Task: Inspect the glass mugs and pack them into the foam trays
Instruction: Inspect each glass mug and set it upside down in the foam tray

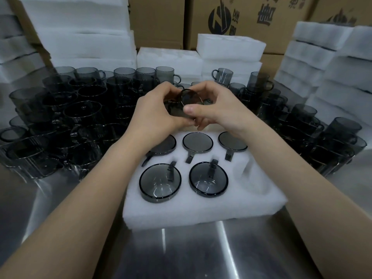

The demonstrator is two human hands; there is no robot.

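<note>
Holding 1 smoked-glass mug [186, 101], tilted, above the far edge of the foam tray [201, 210]: left hand [157, 111] and right hand [218, 109], fingers of both curled round the glass, right thumb laid across its side.

Tray contents: 5 packed mugs [160, 183] seated in pockets, 3 in the far row and 2 in the near row, handles turned toward the tray's middle.

Beneath: 1 steel table [231, 252].

Either side of the tray: loose mugs [60, 117], crowded together, many stacked.

Behind: foam stacks [84, 41] and cardboard boxes [247, 19].
</note>
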